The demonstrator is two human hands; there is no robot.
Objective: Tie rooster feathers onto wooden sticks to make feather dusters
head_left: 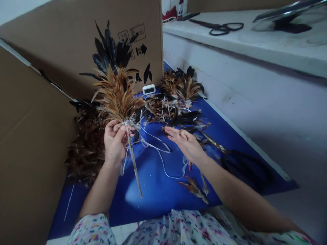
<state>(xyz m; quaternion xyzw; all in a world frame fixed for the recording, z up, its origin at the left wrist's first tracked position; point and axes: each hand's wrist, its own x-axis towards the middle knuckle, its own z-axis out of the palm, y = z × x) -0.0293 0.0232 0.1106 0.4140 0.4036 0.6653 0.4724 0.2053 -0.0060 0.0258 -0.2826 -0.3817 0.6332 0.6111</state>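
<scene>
1 feather bundle [118, 90], 1 distant bottle [181, 8]

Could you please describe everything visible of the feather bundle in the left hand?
The feather bundle has glossy black feathers at its top and golden-brown ones fanning out below. Around its base is a pinkish-white binding with wispy-looking ends, its material unclear. A thin, bare stick, seemingly wooden, extends from there downward and slightly right. The bundle is held roughly upright, over the blue surface and in front of the cardboard, the left hand's grip pinching it at the binding.
</scene>
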